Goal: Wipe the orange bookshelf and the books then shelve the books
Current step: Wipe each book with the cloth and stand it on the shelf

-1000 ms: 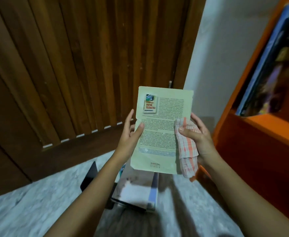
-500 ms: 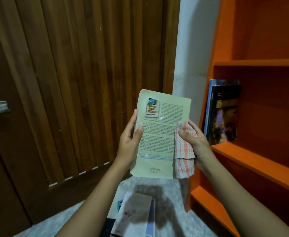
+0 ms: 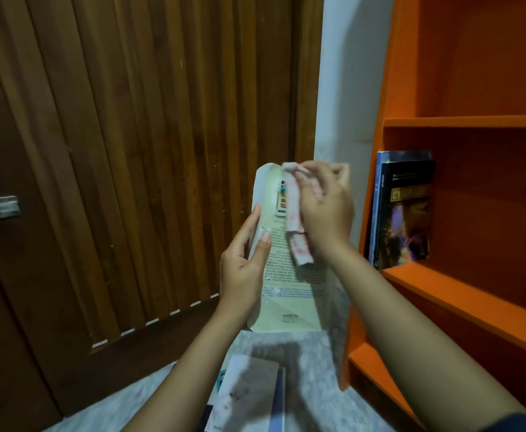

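As I watch from the head view, book in hand [image 3: 286, 300]: a pale yellow paperback, held upright before the wooden door [image 3: 131, 151], printed back cover facing the camera, just left of the bookshelf and apart from it.
Left hand [image 3: 243, 269]: grips the paperback's left edge, thumb laid on the cover, fingers behind.
Right hand [image 3: 324, 207]: blurred; fingers curled round the cloth, pressing it to the upper part of the cover.
Cloth [image 3: 296, 226]: orange-and-white check, bunched into a strip, hanging over the small picture printed near the top of the cover.
Orange bookshelf [image 3: 461, 121]: fills the right of the view, against the white wall [image 3: 349, 88].
Middle compartment: holds shelved books [image 3: 405, 213] standing upright at its left end, against the side panel; a dark cover with yellow lettering faces out, a blue spine to its left. I cannot tell how many.
Lower compartment: largely hidden by the right forearm; I cannot tell its contents.
Floor [image 3: 314, 369]: grey marbled; a pile of books [image 3: 249, 397] lies below the hands, pale cover uppermost.
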Action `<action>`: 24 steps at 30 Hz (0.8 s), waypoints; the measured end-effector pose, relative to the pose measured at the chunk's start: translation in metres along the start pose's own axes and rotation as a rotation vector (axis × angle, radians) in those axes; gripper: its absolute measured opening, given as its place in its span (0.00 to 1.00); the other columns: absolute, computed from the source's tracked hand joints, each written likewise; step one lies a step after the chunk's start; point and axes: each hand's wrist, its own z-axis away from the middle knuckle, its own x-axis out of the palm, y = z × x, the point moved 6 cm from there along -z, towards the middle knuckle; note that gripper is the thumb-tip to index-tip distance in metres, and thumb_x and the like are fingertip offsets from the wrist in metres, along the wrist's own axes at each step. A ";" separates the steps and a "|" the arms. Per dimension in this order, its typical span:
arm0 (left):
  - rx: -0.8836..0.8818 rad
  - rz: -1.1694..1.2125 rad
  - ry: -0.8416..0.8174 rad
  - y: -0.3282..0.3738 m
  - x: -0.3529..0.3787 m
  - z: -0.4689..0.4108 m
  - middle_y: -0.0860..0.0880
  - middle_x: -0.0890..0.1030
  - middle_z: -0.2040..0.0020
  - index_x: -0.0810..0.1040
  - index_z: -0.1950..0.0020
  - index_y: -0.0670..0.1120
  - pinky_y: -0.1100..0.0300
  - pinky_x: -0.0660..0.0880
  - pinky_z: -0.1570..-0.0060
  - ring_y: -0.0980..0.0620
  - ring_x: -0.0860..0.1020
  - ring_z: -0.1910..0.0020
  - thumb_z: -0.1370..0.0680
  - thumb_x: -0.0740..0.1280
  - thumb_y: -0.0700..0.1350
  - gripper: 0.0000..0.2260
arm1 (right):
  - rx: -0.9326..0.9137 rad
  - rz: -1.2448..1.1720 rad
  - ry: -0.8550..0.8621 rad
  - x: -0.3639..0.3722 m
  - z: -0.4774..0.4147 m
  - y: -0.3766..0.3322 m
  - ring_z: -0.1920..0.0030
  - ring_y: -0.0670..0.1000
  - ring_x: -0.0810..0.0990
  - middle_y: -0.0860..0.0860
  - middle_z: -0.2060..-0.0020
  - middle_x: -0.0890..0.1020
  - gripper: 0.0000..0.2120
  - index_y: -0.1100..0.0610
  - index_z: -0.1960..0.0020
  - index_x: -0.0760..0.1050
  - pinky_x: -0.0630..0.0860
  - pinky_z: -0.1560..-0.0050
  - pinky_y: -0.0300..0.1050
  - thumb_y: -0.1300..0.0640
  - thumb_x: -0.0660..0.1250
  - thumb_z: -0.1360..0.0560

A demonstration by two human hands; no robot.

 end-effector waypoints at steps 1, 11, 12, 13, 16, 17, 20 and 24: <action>-0.010 0.029 0.013 -0.001 -0.002 0.000 0.50 0.76 0.35 0.69 0.36 0.60 0.55 0.80 0.50 0.51 0.79 0.42 0.22 0.62 0.40 0.19 | 0.092 0.028 0.072 -0.010 -0.002 0.016 0.56 0.48 0.75 0.47 0.50 0.68 0.05 0.47 0.53 0.76 0.73 0.65 0.40 0.47 0.64 0.24; -0.111 0.154 0.190 -0.020 -0.008 -0.006 0.46 0.76 0.35 0.71 0.36 0.57 0.52 0.80 0.49 0.48 0.78 0.41 0.22 0.63 0.37 0.19 | 0.078 0.053 0.009 0.001 0.063 0.041 0.57 0.43 0.74 0.47 0.54 0.71 0.05 0.52 0.55 0.80 0.70 0.66 0.39 0.51 0.69 0.26; -0.124 0.169 0.208 -0.022 -0.012 -0.005 0.46 0.76 0.35 0.70 0.36 0.56 0.51 0.79 0.49 0.48 0.78 0.41 0.22 0.63 0.37 0.19 | 0.195 0.072 0.058 -0.009 0.060 0.057 0.60 0.44 0.73 0.47 0.55 0.70 0.05 0.51 0.56 0.80 0.68 0.65 0.39 0.50 0.69 0.26; -0.135 0.176 0.224 -0.025 -0.014 -0.004 0.46 0.76 0.36 0.70 0.35 0.55 0.51 0.80 0.49 0.48 0.79 0.41 0.22 0.63 0.37 0.19 | 0.314 0.094 0.091 -0.016 0.059 0.072 0.61 0.46 0.73 0.47 0.54 0.69 0.06 0.50 0.57 0.79 0.66 0.64 0.40 0.49 0.68 0.26; -0.189 0.235 0.266 -0.034 -0.012 -0.003 0.45 0.77 0.36 0.71 0.36 0.55 0.49 0.79 0.47 0.48 0.79 0.42 0.22 0.63 0.37 0.19 | 0.347 0.088 0.032 -0.003 0.073 0.068 0.60 0.47 0.73 0.47 0.54 0.70 0.03 0.47 0.58 0.77 0.67 0.67 0.39 0.51 0.68 0.26; -0.220 0.266 0.284 -0.038 -0.011 -0.003 0.45 0.77 0.36 0.72 0.36 0.55 0.48 0.78 0.46 0.48 0.79 0.42 0.22 0.63 0.36 0.19 | 0.249 0.048 -0.030 0.008 0.084 0.053 0.58 0.45 0.74 0.47 0.53 0.71 0.02 0.47 0.58 0.78 0.68 0.67 0.36 0.52 0.68 0.26; -0.294 0.357 0.318 -0.048 -0.013 -0.002 0.45 0.78 0.37 0.74 0.39 0.55 0.45 0.77 0.43 0.46 0.79 0.42 0.22 0.63 0.35 0.18 | 0.012 0.004 -0.165 0.028 0.117 0.031 0.53 0.42 0.75 0.44 0.54 0.72 0.02 0.47 0.56 0.81 0.70 0.64 0.27 0.52 0.70 0.27; -0.316 0.411 0.345 -0.054 -0.021 0.004 0.45 0.79 0.39 0.73 0.38 0.54 0.51 0.80 0.51 0.49 0.82 0.47 0.23 0.63 0.35 0.18 | 0.384 0.029 0.020 0.003 0.107 0.089 0.59 0.47 0.75 0.46 0.55 0.71 0.04 0.51 0.55 0.81 0.70 0.64 0.39 0.52 0.70 0.27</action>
